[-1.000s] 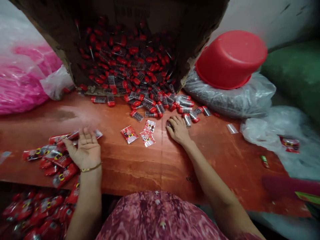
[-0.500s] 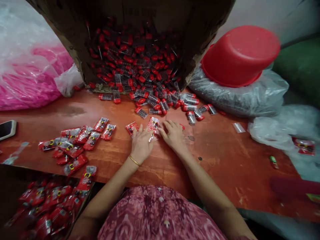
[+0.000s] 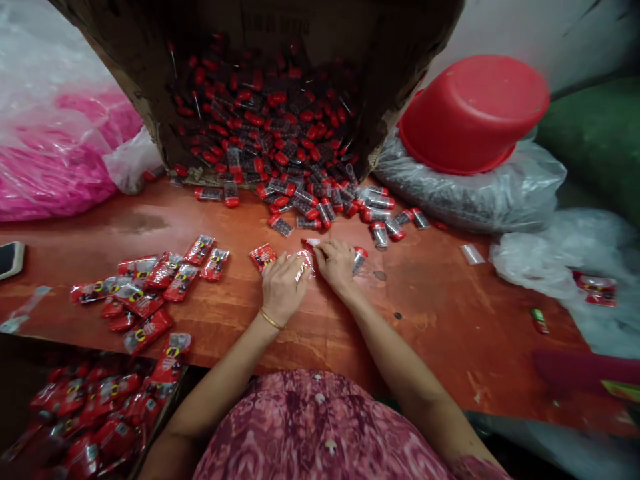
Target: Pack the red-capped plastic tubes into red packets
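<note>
My left hand, with a gold bangle at its wrist, lies with fingers stretched over a shiny red printed packet. Another red packet rests just left of those fingertips. My right hand has its thumb and fingers pinched at the red and clear end of a packet, partly hidden by the fingers. Whether this end belongs to the packet under my left hand, I cannot tell. Beside my right hand lies a clear red-capped tube with dark contents.
A cardboard box at the back spills many red-capped tubes. Filled red packets lie left, more in a bin below. A red tub sits on a plastic sack. A phone is far left.
My right hand has moved slightly left and closed on the packet's end, which has lifted or folded. The tube beside it is now more exposed. The view has shifted slightly.
</note>
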A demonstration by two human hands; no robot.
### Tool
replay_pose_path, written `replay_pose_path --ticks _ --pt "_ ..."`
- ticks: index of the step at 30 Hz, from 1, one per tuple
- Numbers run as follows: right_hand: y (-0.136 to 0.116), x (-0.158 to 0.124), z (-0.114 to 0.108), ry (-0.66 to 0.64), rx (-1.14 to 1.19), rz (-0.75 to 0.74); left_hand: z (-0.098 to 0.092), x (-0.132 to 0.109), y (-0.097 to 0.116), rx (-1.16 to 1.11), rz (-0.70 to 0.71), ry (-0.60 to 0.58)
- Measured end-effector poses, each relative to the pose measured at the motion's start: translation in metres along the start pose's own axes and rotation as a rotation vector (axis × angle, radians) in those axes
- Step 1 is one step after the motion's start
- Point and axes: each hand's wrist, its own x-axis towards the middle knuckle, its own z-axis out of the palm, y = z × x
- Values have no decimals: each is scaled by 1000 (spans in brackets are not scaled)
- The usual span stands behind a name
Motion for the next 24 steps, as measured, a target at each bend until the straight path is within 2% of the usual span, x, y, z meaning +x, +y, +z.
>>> replay_pose_path --ticks 3,6,10,12,14,16,19,20,22,24 --pt "-7 -8 -16 110 77 2 -1 9 5 -251 -180 51" --pt "-20 -20 -34 187 134 -17 5 18 9 -547 -319 18" --pt "-33 -36 -51 194 257 -65 7 24 11 -798 -296 -24" --pt "-31 -38 -57 189 393 -33 2 25 11 -850 -277 -68" --pt "-26 -35 -62 145 563 45 -6 25 13 -894 -264 -167" --pt "-20 -29 -65 23 731 113 -13 25 16 -891 -227 -283" --pt "-15 -23 -66 -149 902 160 -18 24 20 -855 -131 -396" --pt "-15 -24 -65 -161 936 179 -18 23 21 -849 -111 -425" --pt "-16 -27 -62 -107 967 226 -17 21 20 -811 -111 -448" --pt "-17 -32 -59 -14 958 269 -16 20 17 -704 -152 -400"
